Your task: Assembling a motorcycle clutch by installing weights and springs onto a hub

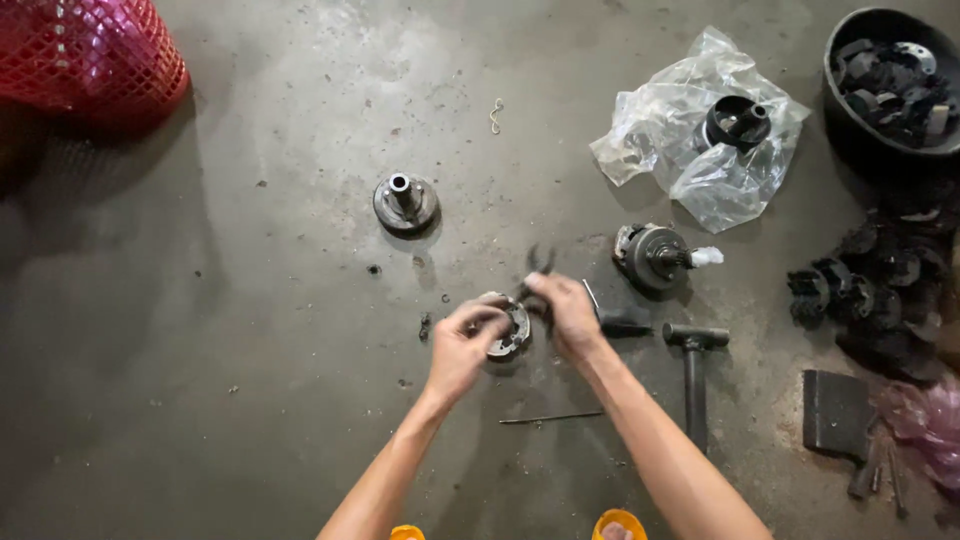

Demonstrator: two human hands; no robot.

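Hands meet over the middle of the concrete floor (250, 330) — the left hand (462, 345) curls around a round metal part (508, 330) resting there, while the right hand (570, 315) grips a dark tool (538, 265), blurred, against its upper edge. Near the right hand lie a hammer (695, 375) and a thin rod (550, 418); a metal hub (405, 203) stands farther off.

Single head-worn view looked steeply down at the concrete floor (250, 330), near, hammer (694, 375) at right.
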